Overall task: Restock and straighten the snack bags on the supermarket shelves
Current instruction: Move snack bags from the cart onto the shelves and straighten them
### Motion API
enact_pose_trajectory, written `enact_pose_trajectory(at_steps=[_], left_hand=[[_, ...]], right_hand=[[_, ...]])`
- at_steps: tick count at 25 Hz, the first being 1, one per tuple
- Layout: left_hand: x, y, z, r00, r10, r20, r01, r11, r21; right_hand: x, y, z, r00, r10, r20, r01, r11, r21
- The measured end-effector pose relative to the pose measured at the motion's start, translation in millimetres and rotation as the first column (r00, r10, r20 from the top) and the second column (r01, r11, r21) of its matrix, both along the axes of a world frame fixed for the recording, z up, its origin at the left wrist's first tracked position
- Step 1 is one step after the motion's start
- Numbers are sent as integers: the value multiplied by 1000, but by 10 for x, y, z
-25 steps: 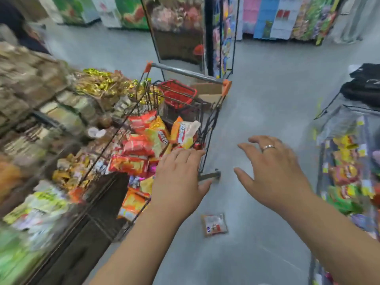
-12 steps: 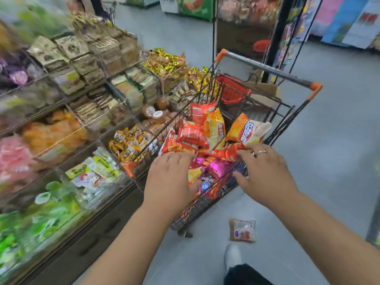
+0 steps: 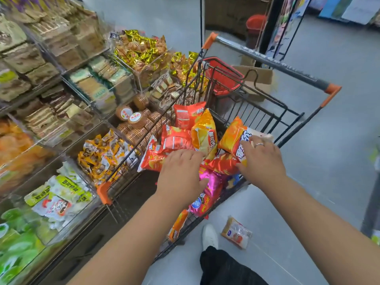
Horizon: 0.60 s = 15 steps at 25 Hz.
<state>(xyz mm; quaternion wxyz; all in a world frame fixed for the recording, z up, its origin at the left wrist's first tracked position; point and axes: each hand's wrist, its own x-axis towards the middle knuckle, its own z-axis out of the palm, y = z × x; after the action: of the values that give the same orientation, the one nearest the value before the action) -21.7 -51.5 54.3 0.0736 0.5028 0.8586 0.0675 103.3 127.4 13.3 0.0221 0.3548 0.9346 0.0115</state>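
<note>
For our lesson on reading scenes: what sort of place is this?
Most likely a supermarket aisle: shelves stacked with packaged snacks, a wire shopping cart loaded with chip bags, and more display racks beyond.
</note>
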Motion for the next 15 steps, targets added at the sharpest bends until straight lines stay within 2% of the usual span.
enact_pose_trajectory(at_steps=[2, 5, 8, 11, 15], left_hand=[[-142, 252, -148, 999, 12, 37, -10, 999, -48], [-272, 462, -358, 994, 29, 107, -17, 993, -114], [-423, 477, -548, 989, 40, 145, -17, 988, -155], [-608, 440, -688, 981, 52, 186, -15, 981, -192], [-846, 386, -788, 972, 39, 231, 16, 973, -232]], right_hand=[[-196, 257, -269, 997, 17, 69, -19, 999, 33], [-397, 509, -580, 980, 23, 198, -24, 1000, 1], [-526, 662, -836, 955, -61, 290, 72, 997, -28], [-617, 756, -1041, 939, -161, 302, 180, 983, -36], [-663, 750, -1018, 946, -169, 277, 182, 983, -20]])
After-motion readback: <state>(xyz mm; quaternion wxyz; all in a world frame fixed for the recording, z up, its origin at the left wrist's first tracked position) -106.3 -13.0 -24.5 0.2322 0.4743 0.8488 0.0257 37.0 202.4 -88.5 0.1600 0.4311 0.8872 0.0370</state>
